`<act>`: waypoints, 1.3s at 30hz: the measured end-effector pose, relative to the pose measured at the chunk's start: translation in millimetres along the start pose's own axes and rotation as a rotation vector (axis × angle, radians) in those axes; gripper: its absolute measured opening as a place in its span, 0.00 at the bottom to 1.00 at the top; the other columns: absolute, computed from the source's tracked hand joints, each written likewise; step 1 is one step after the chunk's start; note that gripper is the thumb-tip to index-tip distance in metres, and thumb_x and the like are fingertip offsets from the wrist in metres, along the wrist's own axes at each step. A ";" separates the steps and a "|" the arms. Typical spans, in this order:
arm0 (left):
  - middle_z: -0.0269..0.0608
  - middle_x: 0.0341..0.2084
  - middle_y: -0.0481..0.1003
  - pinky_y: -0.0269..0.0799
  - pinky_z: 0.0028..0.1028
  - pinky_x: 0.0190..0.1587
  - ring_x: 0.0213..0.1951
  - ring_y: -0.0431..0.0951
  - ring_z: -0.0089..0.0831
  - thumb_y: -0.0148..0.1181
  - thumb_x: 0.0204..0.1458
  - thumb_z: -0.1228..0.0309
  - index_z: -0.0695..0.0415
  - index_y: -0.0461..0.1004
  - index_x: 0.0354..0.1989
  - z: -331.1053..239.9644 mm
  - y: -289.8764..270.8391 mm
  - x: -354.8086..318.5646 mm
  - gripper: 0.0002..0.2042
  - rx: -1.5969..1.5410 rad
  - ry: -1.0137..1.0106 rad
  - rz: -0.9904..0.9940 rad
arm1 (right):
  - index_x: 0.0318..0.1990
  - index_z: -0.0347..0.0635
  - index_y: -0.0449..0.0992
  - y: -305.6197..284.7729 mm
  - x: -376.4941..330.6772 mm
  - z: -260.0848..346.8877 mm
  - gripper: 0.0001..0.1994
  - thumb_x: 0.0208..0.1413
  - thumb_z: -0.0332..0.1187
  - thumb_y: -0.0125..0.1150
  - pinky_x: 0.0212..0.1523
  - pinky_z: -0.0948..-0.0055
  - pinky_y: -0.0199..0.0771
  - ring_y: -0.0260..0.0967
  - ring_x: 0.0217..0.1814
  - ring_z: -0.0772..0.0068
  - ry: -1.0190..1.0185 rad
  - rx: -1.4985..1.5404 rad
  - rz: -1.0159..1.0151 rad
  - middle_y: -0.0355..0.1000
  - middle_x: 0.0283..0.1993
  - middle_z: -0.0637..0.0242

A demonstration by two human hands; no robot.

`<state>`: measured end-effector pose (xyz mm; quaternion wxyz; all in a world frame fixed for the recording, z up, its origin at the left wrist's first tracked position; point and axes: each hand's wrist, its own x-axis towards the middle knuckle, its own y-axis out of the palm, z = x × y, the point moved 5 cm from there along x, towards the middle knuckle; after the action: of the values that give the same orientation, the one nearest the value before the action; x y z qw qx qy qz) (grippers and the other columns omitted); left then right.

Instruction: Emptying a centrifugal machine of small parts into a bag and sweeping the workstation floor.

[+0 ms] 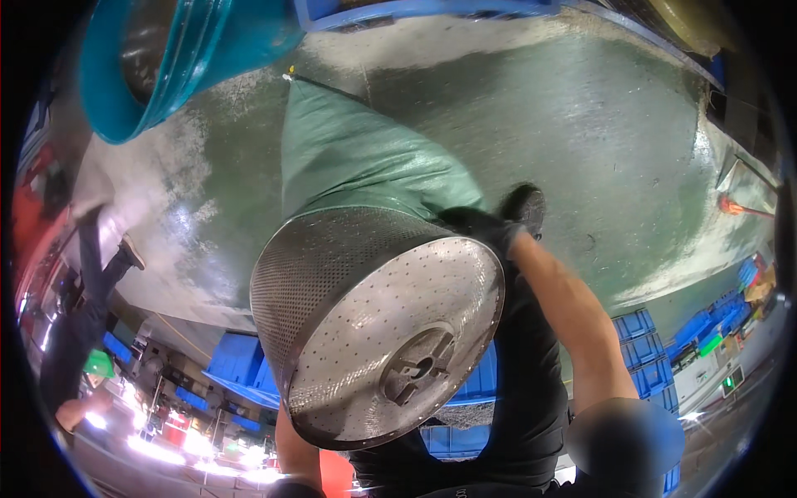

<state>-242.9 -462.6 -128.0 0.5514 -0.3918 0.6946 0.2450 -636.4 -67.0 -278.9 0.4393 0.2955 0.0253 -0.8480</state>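
Observation:
A perforated metal drum basket (307, 274) is tilted in front of my body. Its round dotted base, with a slotted hub at the centre, faces me. The far, mouth end meets a green woven sack (357, 149), which stretches away along the floor to a tied tip. My right hand (486, 228), in a dark glove, is closed on the sack where it meets the drum's right side; its fingers are partly hidden. My left forearm (297, 452) rises behind the drum's lower left side, and the drum hides that hand. Whatever lies inside the drum and sack is hidden.
A large teal tub (124, 116) stands at the far left, and a blue crate (432, 10) lies beyond the sack. Stacked blue crates (643, 349) are at the right. Another person's dark-trousered leg (87, 274) shows at the left. My shoe (525, 207) is beside my right hand.

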 end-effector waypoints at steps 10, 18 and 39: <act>0.42 0.49 0.69 0.70 0.37 0.46 0.47 0.70 0.38 0.41 0.57 0.53 0.57 0.64 0.55 -12.7 69.2 7.6 0.24 0.013 -0.056 -0.034 | 0.52 0.42 0.69 5.7 -44.7 16.9 0.16 0.59 0.34 0.46 0.58 0.72 0.59 0.64 0.54 0.67 0.099 -0.148 0.070 0.69 0.52 0.61; 0.42 0.49 0.69 0.70 0.37 0.47 0.47 0.70 0.38 0.40 0.58 0.53 0.57 0.64 0.55 -33.4 107.0 1.3 0.24 -0.054 -0.021 0.003 | 0.64 0.39 0.53 1.3 -114.1 8.3 0.27 0.62 0.44 0.44 0.66 0.72 0.43 0.49 0.65 0.69 0.326 -0.056 -0.554 0.54 0.64 0.58; 0.42 0.56 0.63 0.63 0.35 0.56 0.53 0.65 0.38 0.38 0.54 0.40 0.57 0.55 0.62 -39.5 118.4 -173.4 0.36 0.135 0.206 0.079 | 0.48 0.32 0.69 22.6 -191.7 219.7 0.28 0.62 0.52 0.37 0.49 0.71 0.65 0.64 0.47 0.72 0.231 0.321 -0.597 0.71 0.43 0.63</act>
<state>-347.2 -377.7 38.0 0.4920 -0.3491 0.7775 0.1778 -640.2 -7.3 7.4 0.1143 0.4343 0.0266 -0.8931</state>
